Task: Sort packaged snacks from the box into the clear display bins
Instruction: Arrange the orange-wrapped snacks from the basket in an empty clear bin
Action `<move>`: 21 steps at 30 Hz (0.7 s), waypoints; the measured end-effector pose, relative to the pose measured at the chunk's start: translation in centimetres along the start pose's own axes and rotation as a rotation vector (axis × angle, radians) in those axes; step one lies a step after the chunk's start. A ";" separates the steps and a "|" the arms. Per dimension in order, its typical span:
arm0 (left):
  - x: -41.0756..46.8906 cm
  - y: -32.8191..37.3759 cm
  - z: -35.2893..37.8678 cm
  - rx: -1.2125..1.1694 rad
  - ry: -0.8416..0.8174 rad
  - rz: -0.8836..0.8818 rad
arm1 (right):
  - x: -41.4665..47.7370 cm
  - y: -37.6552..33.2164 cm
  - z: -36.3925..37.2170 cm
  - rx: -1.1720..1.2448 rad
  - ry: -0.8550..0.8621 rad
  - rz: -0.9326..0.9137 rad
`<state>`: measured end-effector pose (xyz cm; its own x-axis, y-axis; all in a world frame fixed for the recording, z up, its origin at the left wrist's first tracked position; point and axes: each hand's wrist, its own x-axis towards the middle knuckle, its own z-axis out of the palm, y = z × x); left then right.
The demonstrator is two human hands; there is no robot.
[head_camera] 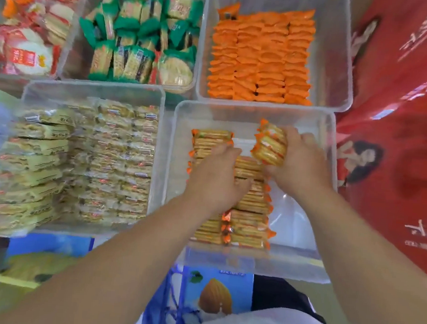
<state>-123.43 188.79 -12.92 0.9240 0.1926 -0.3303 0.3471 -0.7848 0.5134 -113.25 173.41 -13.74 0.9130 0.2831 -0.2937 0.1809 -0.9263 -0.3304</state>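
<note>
Gripping a tilted bundle of orange-edged cracker packets [269, 146] in the curled fingers of the right hand [300, 163], over the near clear plastic bin [236, 111]. Pressing the left hand [216, 177], fingers straight, on rows of matching packets [249, 210] lying there.

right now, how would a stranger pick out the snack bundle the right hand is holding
Find the near right clear bin, just below the bin of orange packets. The right hand grips the bundle at its far end; unlike the flat rows, it is tilted askew.
</note>
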 end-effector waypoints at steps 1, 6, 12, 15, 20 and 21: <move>0.9 -0.1 0.4 0.061 -0.039 0.032 | 0.2 -0.2 0.5 -0.086 0.016 -0.027; 4.0 -0.7 2.0 0.254 -0.293 0.052 | 1.2 -0.5 2.0 -0.191 0.040 -0.027; 5.3 -1.5 2.5 0.246 -0.353 0.036 | 2.1 -0.4 3.7 -0.192 0.028 -0.043; 5.2 -1.6 2.6 0.251 -0.343 0.053 | 2.2 -0.1 4.5 -0.150 0.006 -0.048; 4.9 -1.8 2.7 0.298 -0.337 0.082 | 2.5 0.6 4.7 -0.090 -0.035 -0.075; 4.7 -1.7 2.8 0.305 -0.344 0.085 | 2.4 0.7 4.7 -0.075 -0.051 -0.080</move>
<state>-120.12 189.42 -17.60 0.8223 -0.0464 -0.5672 0.1616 -0.9366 0.3109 -112.61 174.63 -18.91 0.8751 0.3671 -0.3153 0.2806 -0.9157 -0.2875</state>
